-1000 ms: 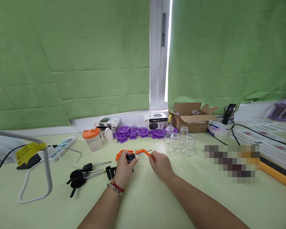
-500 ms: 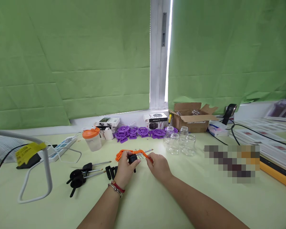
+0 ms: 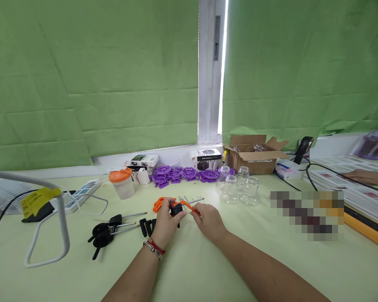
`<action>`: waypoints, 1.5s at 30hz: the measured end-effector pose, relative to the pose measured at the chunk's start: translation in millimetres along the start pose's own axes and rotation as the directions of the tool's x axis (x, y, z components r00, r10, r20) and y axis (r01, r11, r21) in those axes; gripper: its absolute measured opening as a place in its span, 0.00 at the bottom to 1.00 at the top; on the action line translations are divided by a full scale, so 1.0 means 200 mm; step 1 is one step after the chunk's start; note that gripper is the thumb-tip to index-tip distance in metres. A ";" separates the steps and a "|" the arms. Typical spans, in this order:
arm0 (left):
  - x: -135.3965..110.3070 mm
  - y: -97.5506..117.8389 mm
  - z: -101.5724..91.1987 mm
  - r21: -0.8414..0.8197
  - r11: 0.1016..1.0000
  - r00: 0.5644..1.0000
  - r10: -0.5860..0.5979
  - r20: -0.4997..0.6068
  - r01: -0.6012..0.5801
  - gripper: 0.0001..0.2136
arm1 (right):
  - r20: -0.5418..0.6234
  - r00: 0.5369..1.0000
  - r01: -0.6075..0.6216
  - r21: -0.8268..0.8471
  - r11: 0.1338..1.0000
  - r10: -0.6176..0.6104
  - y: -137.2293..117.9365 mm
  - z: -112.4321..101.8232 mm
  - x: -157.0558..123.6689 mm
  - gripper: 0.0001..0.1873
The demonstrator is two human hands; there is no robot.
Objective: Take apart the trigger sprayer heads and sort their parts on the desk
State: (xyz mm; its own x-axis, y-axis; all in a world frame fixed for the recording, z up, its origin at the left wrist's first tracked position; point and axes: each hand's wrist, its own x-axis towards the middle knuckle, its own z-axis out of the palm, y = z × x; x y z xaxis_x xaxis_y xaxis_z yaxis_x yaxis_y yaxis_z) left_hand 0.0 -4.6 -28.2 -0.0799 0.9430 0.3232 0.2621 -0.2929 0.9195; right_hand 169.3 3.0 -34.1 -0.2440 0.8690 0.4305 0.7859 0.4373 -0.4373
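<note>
Near the middle of the table my left hand (image 3: 166,221) is closed around a black plastic piece (image 3: 176,209) with a thin metal rod (image 3: 198,200) pointing right. My right hand (image 3: 210,219) pinches the end of a curved orange plastic strip (image 3: 188,204), whose other end meets the top of the black piece. Whether the two are joined, I cannot tell. More orange strips (image 3: 159,204) lie just behind my left hand, and a few small clear or metal pins (image 3: 183,199) lie beyond the rod. Short black handles (image 3: 146,227) rest left of my left wrist.
Several black pieces with metal rods (image 3: 102,235) lie at the left. Purple plastic wheels (image 3: 189,173), glass jars (image 3: 230,191) and a cardboard box (image 3: 255,161) stand along the back. A shaker cup (image 3: 122,184) is at the left rear; another person's hand (image 3: 362,177) is at far right.
The orange strip has shifted left and down, its left end now on the black piece. Another person's hand has come in at the right edge.
</note>
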 end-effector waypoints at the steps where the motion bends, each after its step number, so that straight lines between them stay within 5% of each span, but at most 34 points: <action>1: 0.00 0.01 0.00 0.000 1.000 1.000 -0.010 0.005 0.010 0.19 | 0.013 1.000 -0.004 0.007 1.000 0.004 0.00 0.00 0.00 0.08; 9: 0.00 -0.01 -0.01 0.018 1.000 1.000 -0.010 0.025 0.010 0.23 | 0.075 0.996 -0.043 0.044 0.998 0.040 -0.01 -0.01 0.00 0.04; 17: 0.00 -0.03 0.00 -0.007 0.996 0.992 0.094 0.086 -0.094 0.18 | 0.057 0.997 -0.052 0.098 0.994 0.046 0.01 0.00 0.01 0.02; 26: 0.00 -0.02 0.01 -0.221 0.973 0.993 -0.041 0.110 0.064 0.21 | 0.021 0.998 -0.070 0.202 0.977 0.067 0.04 0.01 0.01 0.01; 31: 0.00 -0.01 0.01 -0.253 0.966 0.996 -0.029 0.088 0.051 0.21 | -0.002 0.999 -0.045 0.172 0.984 0.047 0.05 0.01 0.02 0.04; 45: -0.01 0.00 0.01 -0.128 0.992 0.993 0.012 0.116 0.003 0.19 | -0.037 0.999 0.033 0.106 0.994 -0.030 0.08 0.03 0.02 0.06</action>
State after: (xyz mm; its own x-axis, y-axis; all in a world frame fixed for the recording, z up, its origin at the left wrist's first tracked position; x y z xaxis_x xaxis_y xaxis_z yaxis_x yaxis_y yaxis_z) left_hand 2.1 -6.2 -28.9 0.0351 0.9513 0.3063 0.1364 -0.3082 0.9415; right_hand 177.2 15.3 -43.5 -0.2456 0.8464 0.4725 0.7125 0.4882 -0.5040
